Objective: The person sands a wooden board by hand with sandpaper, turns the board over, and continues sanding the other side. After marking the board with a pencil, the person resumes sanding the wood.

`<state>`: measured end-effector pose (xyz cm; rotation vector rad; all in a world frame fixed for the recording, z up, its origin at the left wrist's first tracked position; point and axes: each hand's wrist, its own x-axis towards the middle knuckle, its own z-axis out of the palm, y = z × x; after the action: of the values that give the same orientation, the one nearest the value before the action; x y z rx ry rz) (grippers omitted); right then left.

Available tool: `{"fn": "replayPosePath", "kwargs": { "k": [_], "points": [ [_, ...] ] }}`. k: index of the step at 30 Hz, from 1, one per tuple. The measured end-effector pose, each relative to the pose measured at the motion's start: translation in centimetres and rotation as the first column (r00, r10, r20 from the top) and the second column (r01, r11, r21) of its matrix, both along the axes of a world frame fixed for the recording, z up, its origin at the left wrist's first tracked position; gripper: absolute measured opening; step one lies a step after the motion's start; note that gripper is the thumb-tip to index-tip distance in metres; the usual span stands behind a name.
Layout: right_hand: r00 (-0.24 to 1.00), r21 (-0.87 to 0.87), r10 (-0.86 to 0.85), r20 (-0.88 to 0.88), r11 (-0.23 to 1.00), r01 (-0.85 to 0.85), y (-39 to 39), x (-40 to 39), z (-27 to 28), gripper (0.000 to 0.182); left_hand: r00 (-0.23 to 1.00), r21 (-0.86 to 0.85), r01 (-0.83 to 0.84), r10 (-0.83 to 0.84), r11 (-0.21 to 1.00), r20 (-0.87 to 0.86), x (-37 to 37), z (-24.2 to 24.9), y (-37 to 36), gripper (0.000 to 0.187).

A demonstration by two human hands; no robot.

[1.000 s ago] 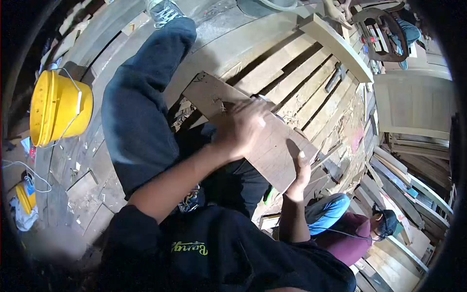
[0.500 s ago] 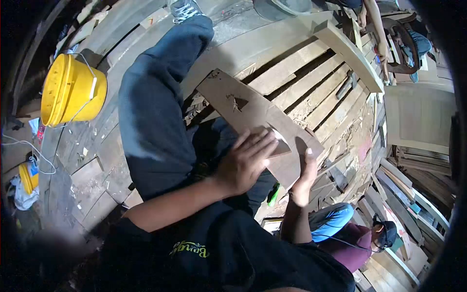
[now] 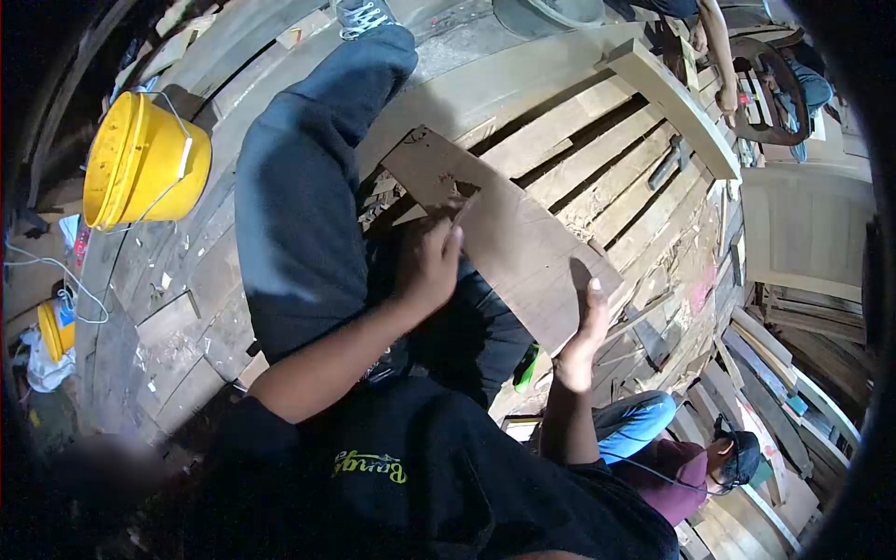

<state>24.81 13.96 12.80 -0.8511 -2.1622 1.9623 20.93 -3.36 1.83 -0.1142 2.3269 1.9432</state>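
Observation:
A flat brown wooden board point(image 3: 523, 247) lies slanted across my lap, with dark marks near its far left end and a small dark notch or gap by my fingers. My left hand point(image 3: 431, 261) is at the board's left edge, its fingers bent over a thin brown piece that looks like sandpaper, mostly hidden. With the thumb on the upper face, my right hand point(image 3: 586, 331) grips the near right end of the board; its other fingers are out of sight beneath.
Beyond the board is a slatted wooden frame point(image 3: 569, 121) with a hammer point(image 3: 666, 161) on it. A yellow bucket point(image 3: 154, 163) stands at left. A seated person point(image 3: 677, 467) is at lower right; another person's arm point(image 3: 714, 56) shows at upper right. Wood scraps point(image 3: 765, 364) are piled at right.
My left hand has slid along the board from its middle right towards the far left edge, taking the thin brown piece with it. My right hand keeps its hold.

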Motion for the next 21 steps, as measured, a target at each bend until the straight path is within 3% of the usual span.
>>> {"fn": "replayPosePath", "kwargs": {
  "k": [1,3,4,5,7,9,11,13,14,15,17,18,19,21],
  "points": [
    [1.000,0.002,-0.005,-0.001,1.000,0.005,0.6,0.0,-0.6,0.055,0.994,-0.050,0.059,-0.063,0.997,-0.085,0.7,1.2,0.0,0.030],
    [0.997,0.027,0.079,-0.020,0.997,-0.079,2.2,0.6,-2.3,0.055,0.891,-0.215,0.102,-0.185,0.971,-0.415,1.8,3.8,0.5,0.034],
    [0.999,-0.075,-0.007,-0.049,0.997,0.003,0.9,0.1,-1.1,0.055,0.886,-0.257,0.230,-0.311,0.939,-0.343,2.2,4.3,0.3,0.037],
    [0.999,-0.073,-0.027,-0.040,0.997,0.024,0.2,-0.3,-0.4,0.055,0.883,-0.252,0.251,-0.328,0.934,-0.335,2.0,4.2,0.0,0.037],
    [0.992,-0.077,0.075,-0.106,0.994,-0.083,-0.2,-0.8,0.1,0.055,0.874,-0.321,0.250,-0.356,0.913,-0.330,0.5,3.8,-0.8,0.038],
    [0.990,0.015,0.101,-0.099,0.995,-0.100,0.3,-1.0,-0.3,0.054,0.915,-0.186,0.309,-0.345,0.933,-0.208,-0.2,4.2,-0.6,0.039],
    [0.988,0.076,0.110,-0.104,0.992,-0.102,0.3,-1.2,-0.4,0.054,0.886,-0.242,0.225,-0.302,0.944,-0.351,0.4,4.4,0.3,0.039],
    [0.990,0.039,0.095,-0.109,0.995,-0.091,-0.5,-1.7,0.4,0.052,0.816,-0.234,0.313,-0.387,0.920,-0.429,0.2,6.7,0.9,0.040],
    [0.994,0.019,0.109,-0.031,0.994,-0.108,0.1,-1.2,0.5,0.052,0.780,-0.275,0.360,-0.449,0.891,-0.435,0.1,7.1,1.1,0.040],
    [0.994,-0.055,0.040,-0.104,0.997,-0.046,-0.5,-1.3,0.3,0.048,0.753,-0.328,0.343,-0.466,0.880,-0.464,-0.5,7.1,1.1,0.041],
    [0.996,0.025,0.060,-0.067,0.998,-0.059,0.0,-1.4,0.0,0.045,0.798,-0.196,0.315,-0.371,0.929,-0.475,-2.3,3.4,1.1,0.041],
    [0.996,0.012,0.086,-0.034,0.996,-0.086,0.1,-1.2,0.3,0.043,0.848,-0.033,0.330,-0.311,0.943,-0.428,-3.6,1.0,1.0,0.040],
    [0.999,0.129,0.038,-0.018,0.991,-0.035,0.1,-1.1,-0.1,0.044,0.893,0.126,0.325,-0.260,0.937,-0.368,-4.5,0.5,0.8,0.039],
    [0.985,0.076,0.139,-0.098,0.988,-0.132,-0.3,-1.6,0.4,0.049,0.903,0.126,0.349,-0.297,0.929,-0.311,-3.9,1.8,0.3,0.037]
  ]
}}
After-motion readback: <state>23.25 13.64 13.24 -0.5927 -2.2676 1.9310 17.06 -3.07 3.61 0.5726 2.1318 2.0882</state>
